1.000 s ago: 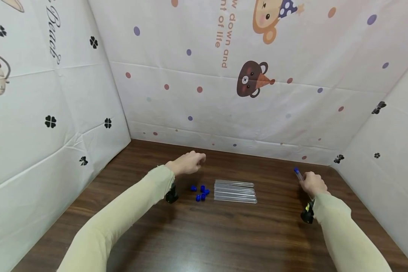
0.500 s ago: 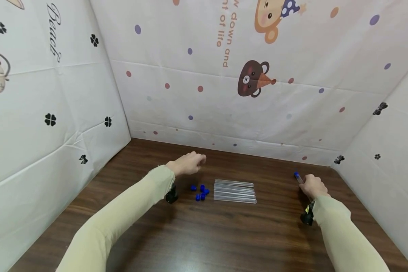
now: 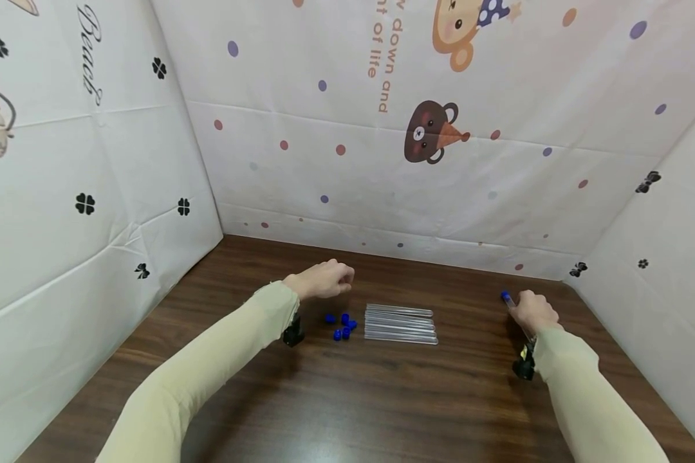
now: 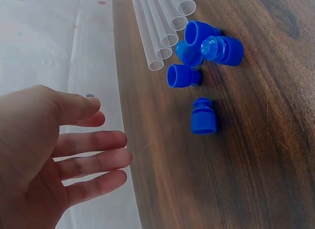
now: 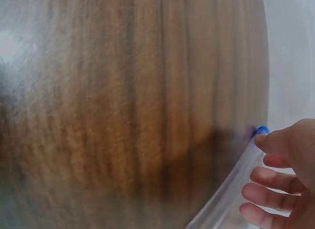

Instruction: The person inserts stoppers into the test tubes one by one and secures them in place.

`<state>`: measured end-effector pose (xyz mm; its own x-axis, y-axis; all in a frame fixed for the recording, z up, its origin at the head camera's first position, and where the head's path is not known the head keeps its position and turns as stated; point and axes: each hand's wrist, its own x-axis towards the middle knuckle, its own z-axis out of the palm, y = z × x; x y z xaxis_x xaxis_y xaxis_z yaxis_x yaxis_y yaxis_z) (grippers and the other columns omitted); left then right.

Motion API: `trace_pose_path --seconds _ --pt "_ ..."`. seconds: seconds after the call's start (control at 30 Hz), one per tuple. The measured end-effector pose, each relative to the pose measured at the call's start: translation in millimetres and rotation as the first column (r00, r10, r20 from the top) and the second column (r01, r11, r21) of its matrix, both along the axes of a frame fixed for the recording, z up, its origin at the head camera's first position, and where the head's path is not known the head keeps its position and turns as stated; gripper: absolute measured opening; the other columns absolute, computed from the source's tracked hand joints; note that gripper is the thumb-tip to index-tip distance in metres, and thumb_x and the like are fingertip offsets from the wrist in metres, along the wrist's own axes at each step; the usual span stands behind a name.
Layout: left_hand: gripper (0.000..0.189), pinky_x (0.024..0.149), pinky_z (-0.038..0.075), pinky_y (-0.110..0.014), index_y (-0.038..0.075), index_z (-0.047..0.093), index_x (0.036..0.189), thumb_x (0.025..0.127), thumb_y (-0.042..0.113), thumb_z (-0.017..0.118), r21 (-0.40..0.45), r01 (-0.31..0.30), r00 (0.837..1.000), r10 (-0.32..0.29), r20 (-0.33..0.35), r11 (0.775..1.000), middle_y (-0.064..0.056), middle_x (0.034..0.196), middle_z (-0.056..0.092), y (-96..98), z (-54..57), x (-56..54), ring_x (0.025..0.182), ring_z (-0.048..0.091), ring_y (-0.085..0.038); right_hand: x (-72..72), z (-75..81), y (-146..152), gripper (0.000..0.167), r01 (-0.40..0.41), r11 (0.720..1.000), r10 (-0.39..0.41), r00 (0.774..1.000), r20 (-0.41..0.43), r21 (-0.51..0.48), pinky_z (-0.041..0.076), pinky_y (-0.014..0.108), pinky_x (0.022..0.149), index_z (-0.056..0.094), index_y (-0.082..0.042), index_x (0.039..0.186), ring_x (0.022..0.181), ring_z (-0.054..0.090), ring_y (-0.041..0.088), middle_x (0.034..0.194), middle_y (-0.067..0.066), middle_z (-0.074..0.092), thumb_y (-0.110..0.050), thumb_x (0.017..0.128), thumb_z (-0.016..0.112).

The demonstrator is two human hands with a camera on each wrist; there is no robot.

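We saw a dark wooden tabletop (image 3: 347, 399) carrying a row of clear tubes (image 3: 401, 325). Our left hand (image 3: 323, 280) hovered above the loose blue caps (image 3: 340, 325), its fingers (image 4: 93, 160) released and holding nothing. Our right hand (image 3: 534, 312), well apart, grasped a blue-capped tube (image 3: 508, 303) with curled fingers (image 5: 268, 172), low near the tabletop's right edge.

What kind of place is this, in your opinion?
Probably a makeshift tabletop booth, not a real laboratory: a wooden table walled by creased cartoon-printed sheets, with clear tubes and blue caps laid out.
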<state>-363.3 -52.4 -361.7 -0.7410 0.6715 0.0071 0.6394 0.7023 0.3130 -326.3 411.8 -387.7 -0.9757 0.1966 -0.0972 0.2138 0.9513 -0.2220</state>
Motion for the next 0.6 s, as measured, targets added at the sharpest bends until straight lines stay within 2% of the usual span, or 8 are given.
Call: trace_pose_path --seconds 0.13,0.17,0.37,0.47,0.6 --pt "0.017 0.061 0.041 -0.024 0.005 0.066 0.103 0.099 0.016 0.053 0.015 0.004 1.000 -0.004 -0.002 1.000 0.000 0.079 0.060 0.8 -1.1 -0.8 0.062 0.049 -0.011 -5.7 10.6 -11.7 0.051 -0.062 0.997 0.064 0.997 -0.053 0.039 0.048 0.057 0.071 0.045 0.014 0.130 0.103 0.055 0.053 0.122 0.040 0.051 -0.023 0.096 0.051" --pt "0.017 0.060 0.041 -0.024 0.005 0.066 0.103 0.099 0.016 0.053 0.019 0.002 1.000 -0.002 -0.005 1.000 0.000 0.078 0.060 0.7 -1.6 -0.9 0.061 0.048 -0.011 -7.9 13.5 -15.3 0.051 -0.085 0.995 0.088 0.993 -0.074 0.049 0.048 0.058 0.072 0.044 0.015 0.131 0.105 0.054 0.054 0.123 0.040 0.050 -0.022 0.096 0.050" --pt "0.016 0.060 0.041 -0.025 0.005 0.066 0.103 0.099 0.014 0.053 0.029 -0.005 1.000 0.005 -0.020 1.000 -0.001 0.079 0.061 0.9 -2.4 -0.6 0.061 0.048 -0.011 -20.0 29.8 -40.2 0.044 -0.215 0.975 0.224 0.950 -0.216 0.062 0.049 0.055 0.070 0.052 0.014 0.123 0.097 0.059 0.050 0.112 0.036 0.059 -0.021 0.096 0.050" --pt "0.015 0.060 0.041 -0.025 0.006 0.066 0.101 0.098 0.013 0.053 0.028 -0.012 0.999 0.013 -0.035 1.000 -0.001 0.079 0.061 1.6 -2.5 -0.4 0.063 0.048 -0.011 -23.5 35.8 -53.9 0.042 -0.260 0.965 0.261 0.932 -0.251 0.041 0.049 0.057 0.075 0.054 0.012 0.123 0.101 0.059 0.049 0.115 0.035 0.060 -0.021 0.096 0.051" --pt "0.012 0.058 0.041 -0.026 0.007 0.065 0.096 0.096 0.011 0.054 0.038 -0.030 0.996 0.033 -0.085 0.999 -0.001 0.077 0.059 1.8 -3.5 -1.2 0.062 0.049 -0.012 -25.5 40.5 -71.6 0.039 -0.322 0.946 0.316 0.907 -0.278 0.023 0.050 0.057 0.080 0.057 0.011 0.121 0.102 0.061 0.047 0.114 0.034 0.062 -0.020 0.097 0.052"
